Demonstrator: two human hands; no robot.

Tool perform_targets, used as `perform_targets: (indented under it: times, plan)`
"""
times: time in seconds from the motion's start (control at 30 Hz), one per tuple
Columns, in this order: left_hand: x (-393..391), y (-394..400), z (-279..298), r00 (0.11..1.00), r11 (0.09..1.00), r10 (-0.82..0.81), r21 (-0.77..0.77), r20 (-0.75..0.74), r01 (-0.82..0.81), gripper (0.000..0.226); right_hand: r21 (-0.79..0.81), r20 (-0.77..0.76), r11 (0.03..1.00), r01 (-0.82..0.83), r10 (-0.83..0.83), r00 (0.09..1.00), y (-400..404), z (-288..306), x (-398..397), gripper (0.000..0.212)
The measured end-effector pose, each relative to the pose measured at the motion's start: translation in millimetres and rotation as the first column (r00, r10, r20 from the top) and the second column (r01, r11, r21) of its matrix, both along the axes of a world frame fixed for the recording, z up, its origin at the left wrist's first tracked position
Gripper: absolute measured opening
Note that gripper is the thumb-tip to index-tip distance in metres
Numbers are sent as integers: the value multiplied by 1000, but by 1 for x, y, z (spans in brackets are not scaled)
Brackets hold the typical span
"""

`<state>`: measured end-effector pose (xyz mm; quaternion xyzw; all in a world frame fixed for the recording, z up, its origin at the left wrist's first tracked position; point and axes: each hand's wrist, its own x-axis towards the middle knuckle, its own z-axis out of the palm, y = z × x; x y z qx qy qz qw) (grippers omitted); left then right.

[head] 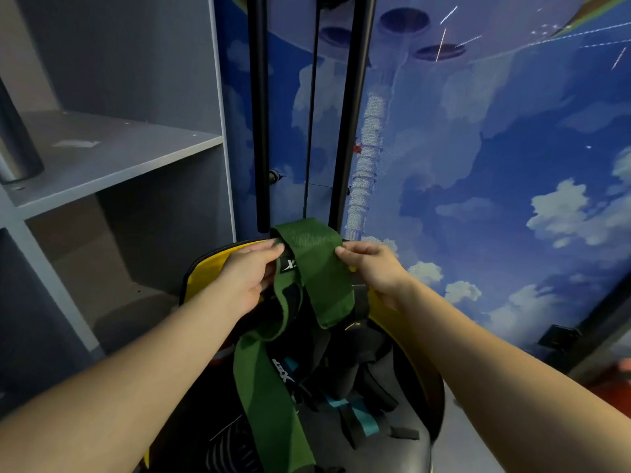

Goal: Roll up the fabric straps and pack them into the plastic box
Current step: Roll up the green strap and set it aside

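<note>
Green fabric strap (317, 268) runs up from the bottom of the view, its lower length trailing over dark straps (345, 380) piled in a yellow-rimmed box (205, 271). Left hand (251, 274) pinches its folded top beside a black label; right hand (370, 268) pinches the opposite edge. Behind stand black poles (258, 114), grey shelves (112, 155) and a sky-painted wall (495, 158).
</note>
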<state>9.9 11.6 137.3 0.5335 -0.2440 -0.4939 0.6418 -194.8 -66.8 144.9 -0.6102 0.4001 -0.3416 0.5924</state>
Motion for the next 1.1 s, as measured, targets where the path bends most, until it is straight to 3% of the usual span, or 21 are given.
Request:
perform_targets:
  times: [0.23, 0.33, 0.47, 0.6, 0.7, 0.8, 0.9, 0.97, 1.1]
  plan:
    - [-13, -1, -14, 994, 994, -109, 12, 7, 109, 30, 145, 208, 989, -5, -25, 978, 1, 17, 17, 9]
    - [-19, 2, -12, 989, 992, -123, -8, 85, 124, 28, 95, 181, 995, -35, 17, 983, 1, 21, 26, 11]
    - [-26, -1, -14, 985, 1000, -21, -18, 172, 24, 24, -6, 121, 1000, -2, 3, 993, -4, 17, 32, 20]
    - [-22, -8, -15, 992, 999, 34, 8, 120, -35, 24, -199, -74, 974, 103, -120, 990, -12, 1, 20, 16]
    - [-14, -11, -14, 996, 998, 57, 32, 67, -59, 24, -333, -288, 938, 97, -200, 937, -20, -29, 1, 12]
    - [-11, -11, -13, 998, 997, 57, 42, 34, -58, 27, -454, -493, 891, -18, -234, 838, -25, -56, -16, 34]
    - [-9, -10, -15, 999, 998, 38, 54, -10, -37, 36, -540, -692, 818, -197, -299, 657, -26, -68, -22, 61]
    - [-8, -9, -19, 999, 998, 33, 61, -29, -31, 44, -560, -733, 787, -261, -323, 598, -26, -72, -21, 59]
    - [-2, -6, -23, 999, 996, 47, 71, -11, -46, 39, -591, -710, 756, -280, -324, 625, -28, -77, -20, 41]
